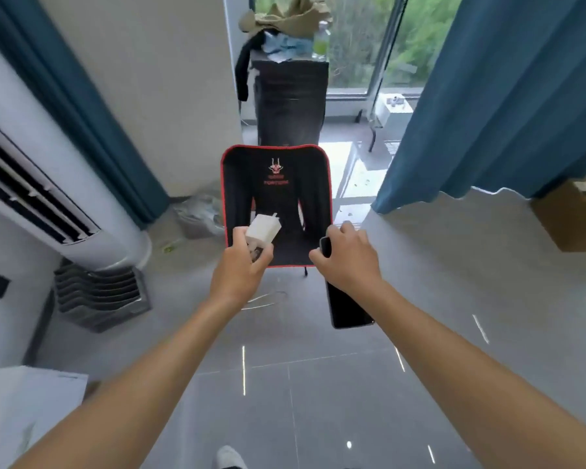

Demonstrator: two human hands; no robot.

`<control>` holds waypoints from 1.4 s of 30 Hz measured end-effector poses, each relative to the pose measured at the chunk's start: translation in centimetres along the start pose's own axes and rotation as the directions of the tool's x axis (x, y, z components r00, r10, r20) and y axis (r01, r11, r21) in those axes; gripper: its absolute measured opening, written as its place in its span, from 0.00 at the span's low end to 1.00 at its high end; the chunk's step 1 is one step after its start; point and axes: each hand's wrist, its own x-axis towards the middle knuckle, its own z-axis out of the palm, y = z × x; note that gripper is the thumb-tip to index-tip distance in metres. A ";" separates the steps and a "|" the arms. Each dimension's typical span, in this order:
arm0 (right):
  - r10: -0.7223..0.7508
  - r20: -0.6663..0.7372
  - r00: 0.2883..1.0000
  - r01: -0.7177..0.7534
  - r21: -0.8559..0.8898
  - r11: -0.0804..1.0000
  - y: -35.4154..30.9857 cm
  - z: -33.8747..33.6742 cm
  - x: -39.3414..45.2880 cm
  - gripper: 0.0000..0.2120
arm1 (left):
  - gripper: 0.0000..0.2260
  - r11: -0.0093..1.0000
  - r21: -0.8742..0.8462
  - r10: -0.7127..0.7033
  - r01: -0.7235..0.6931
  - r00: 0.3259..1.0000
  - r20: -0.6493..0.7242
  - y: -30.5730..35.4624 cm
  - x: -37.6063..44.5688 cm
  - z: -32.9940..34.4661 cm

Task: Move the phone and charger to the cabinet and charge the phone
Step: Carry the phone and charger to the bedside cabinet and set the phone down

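The charger point(263, 232) was gripped in the closed left hand point(239, 267) and the phone point(345, 299) in the closed right hand point(347, 258); carrying and charging remained undone.

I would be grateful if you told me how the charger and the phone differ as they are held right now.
The charger is white and blocky; the phone is black, flat and long. The charger sits in the left hand, prongs pointing up and away; the phone hangs downward from the right hand. Both are gripped in the air above the floor.
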 end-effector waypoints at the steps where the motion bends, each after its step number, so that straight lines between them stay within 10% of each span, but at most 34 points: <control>1: -0.036 0.019 0.999 0.036 0.008 0.999 -2.7 1.1 0.8 0.12 | 0.15 0.999 0.015 -0.030 0.030 0.999 -0.026 -1.8 0.2 -2.2; 13: -0.490 0.205 0.847 0.500 0.006 0.866 -31.1 11.8 7.1 0.19 | 0.20 0.936 0.010 -0.320 0.352 0.864 -0.389 -20.0 0.4 -22.6; 24: -0.813 0.371 0.450 0.810 0.214 0.546 -53.3 25.6 8.8 0.16 | 0.17 0.708 -0.234 -0.630 0.667 0.446 -0.635 -33.9 -4.5 -33.3; 34: -0.853 0.513 0.099 0.926 0.266 0.268 -70.3 38.3 -3.1 0.20 | 0.16 0.512 -0.526 -0.746 0.679 0.048 -0.664 -46.4 -15.7 -39.4; 42: -0.833 0.554 0.004 0.945 0.270 0.184 -81.0 49.8 -12.8 0.17 | 0.18 0.413 -0.648 -0.813 0.640 -0.061 -0.579 -58.5 -22.6 -41.2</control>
